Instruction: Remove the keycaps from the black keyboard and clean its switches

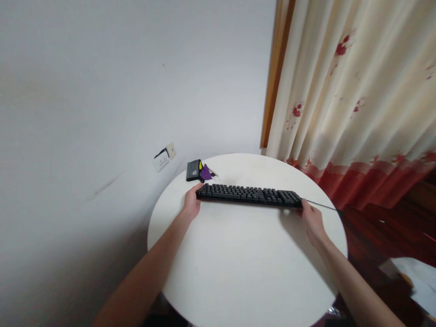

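A long black keyboard (248,195) lies across the far half of a round white table (245,268). My left hand (191,204) grips its left end, thumb on top near the keys. My right hand (311,222) holds its right end, fingers curled under the edge. A thin black cable (323,206) runs from the keyboard's right end off the table to the right.
A small dark case (194,170) with yellow and purple items (205,172) lies at the table's far edge by the white wall. A wall socket (161,160) with a plug sits left of it. A cream and red curtain (357,113) hangs on the right above dark wooden floor (384,222).
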The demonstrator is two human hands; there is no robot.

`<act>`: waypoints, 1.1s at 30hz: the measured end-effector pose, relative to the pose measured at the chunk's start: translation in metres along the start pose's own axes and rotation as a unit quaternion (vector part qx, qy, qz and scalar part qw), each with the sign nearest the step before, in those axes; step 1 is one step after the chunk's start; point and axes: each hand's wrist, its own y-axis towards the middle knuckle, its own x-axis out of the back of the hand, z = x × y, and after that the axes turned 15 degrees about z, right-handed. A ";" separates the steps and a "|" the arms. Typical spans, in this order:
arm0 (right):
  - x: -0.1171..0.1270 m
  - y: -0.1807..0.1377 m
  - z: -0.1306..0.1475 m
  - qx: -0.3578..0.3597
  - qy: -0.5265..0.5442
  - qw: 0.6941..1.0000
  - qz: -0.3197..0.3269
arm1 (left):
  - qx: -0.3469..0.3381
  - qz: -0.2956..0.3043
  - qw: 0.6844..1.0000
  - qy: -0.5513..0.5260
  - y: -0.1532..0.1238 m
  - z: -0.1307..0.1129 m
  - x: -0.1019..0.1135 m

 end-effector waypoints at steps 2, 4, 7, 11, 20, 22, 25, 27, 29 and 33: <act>0.005 0.011 -0.002 -0.031 -0.044 0.998 0.025 | -0.001 0.005 0.999 0.036 -0.001 0.002 0.001; 0.010 0.019 -0.005 -0.043 -0.105 0.992 0.051 | -0.005 0.005 0.997 0.081 -0.001 0.005 0.003; 0.016 0.026 -0.008 -0.044 -0.179 0.980 0.076 | -0.014 0.000 0.986 0.165 -0.001 0.008 0.007; 0.023 0.034 -0.012 -0.070 -0.217 0.968 0.102 | -0.024 -0.002 0.959 0.284 -0.003 0.009 0.010; 0.032 0.073 -0.021 -0.084 -0.340 0.930 0.110 | -0.029 0.034 0.877 0.478 -0.001 0.016 0.011; 0.029 0.088 -0.023 -0.082 -0.352 0.928 0.095 | -0.029 0.038 0.860 0.508 0.000 0.016 0.011; 0.021 0.112 -0.023 -0.087 -0.351 0.926 0.105 | -0.025 0.047 0.839 0.541 -0.001 0.015 0.010; 0.015 0.128 -0.020 -0.081 -0.351 0.926 0.114 | -0.023 0.048 0.830 0.556 -0.001 0.014 0.010; 0.008 0.142 -0.017 -0.070 -0.349 0.926 0.124 | -0.023 0.047 0.822 0.567 -0.002 0.014 0.010; -0.005 0.163 -0.016 -0.027 -0.343 0.929 0.136 | -0.020 0.044 0.812 0.582 -0.005 0.013 0.010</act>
